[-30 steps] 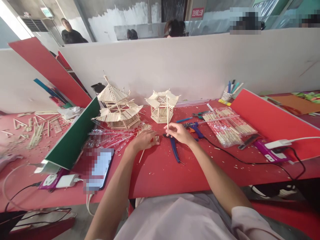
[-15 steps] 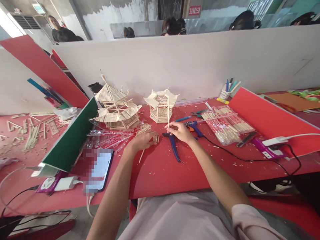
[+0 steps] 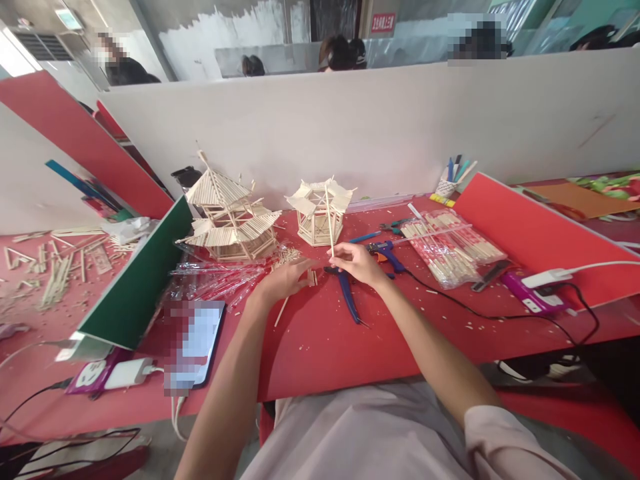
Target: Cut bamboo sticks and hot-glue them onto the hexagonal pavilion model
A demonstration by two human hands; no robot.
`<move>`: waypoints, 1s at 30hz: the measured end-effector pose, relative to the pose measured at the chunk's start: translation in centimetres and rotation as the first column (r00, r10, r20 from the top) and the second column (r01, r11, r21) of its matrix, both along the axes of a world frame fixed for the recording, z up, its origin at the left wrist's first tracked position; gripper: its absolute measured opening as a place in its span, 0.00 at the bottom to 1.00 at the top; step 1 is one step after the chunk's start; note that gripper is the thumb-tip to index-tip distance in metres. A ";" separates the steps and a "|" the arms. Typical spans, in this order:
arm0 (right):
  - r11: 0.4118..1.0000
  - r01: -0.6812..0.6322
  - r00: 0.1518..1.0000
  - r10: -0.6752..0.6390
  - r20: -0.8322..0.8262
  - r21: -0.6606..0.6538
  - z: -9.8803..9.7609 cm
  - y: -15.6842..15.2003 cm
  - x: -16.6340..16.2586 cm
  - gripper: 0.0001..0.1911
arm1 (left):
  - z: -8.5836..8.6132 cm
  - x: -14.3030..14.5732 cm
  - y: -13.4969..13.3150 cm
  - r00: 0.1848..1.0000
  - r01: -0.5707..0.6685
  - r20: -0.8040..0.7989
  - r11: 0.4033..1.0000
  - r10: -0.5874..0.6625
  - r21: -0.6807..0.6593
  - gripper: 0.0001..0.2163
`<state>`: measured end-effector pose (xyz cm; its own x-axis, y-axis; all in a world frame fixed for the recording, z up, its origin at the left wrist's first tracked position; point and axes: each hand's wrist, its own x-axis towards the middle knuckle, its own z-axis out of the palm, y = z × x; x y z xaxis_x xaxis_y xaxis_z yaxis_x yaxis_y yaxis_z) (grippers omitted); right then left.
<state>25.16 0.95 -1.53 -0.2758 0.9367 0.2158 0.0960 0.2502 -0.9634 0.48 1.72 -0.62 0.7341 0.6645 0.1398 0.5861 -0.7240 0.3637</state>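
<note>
The right hand (image 3: 357,263) pinches a stick (image 3: 329,223) by its lower end, holding it nearly upright just in front of the pavilion (image 3: 320,212), its tip leaning slightly left across the roof. The left hand (image 3: 287,279) lies loose and palm down, front-left of the pavilion, fingertips on some cut pieces (image 3: 313,277). A low, firm pinch, braced by the left fingers, seems the surest way to steady so thin a stick, clear of the pliers (image 3: 347,293) in front of the pavilion
</note>
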 end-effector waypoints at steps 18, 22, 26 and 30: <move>0.992 -0.066 0.987 0.049 -0.154 -0.106 0.2 -0.4 -1.1 0.19 | 0.6 2.2 -1.3 0.945 -0.063 0.323 0.940 -0.051 0.334 0.21; 0.990 -0.068 0.983 0.046 -0.177 -0.126 0.0 -0.3 -1.2 0.20 | 0.4 3.4 -1.8 0.938 -0.021 0.329 0.930 -0.109 0.368 0.20; 0.991 -0.060 0.985 0.039 -0.168 -0.122 -0.2 -0.1 -1.2 0.20 | 0.1 3.7 -1.8 0.935 -0.016 0.335 0.930 -0.117 0.367 0.19; 0.993 -0.081 0.987 0.068 -0.147 -0.084 -0.4 0.0 -1.2 0.19 | -0.2 3.4 -1.7 0.937 -0.020 0.328 0.925 -0.115 0.380 0.20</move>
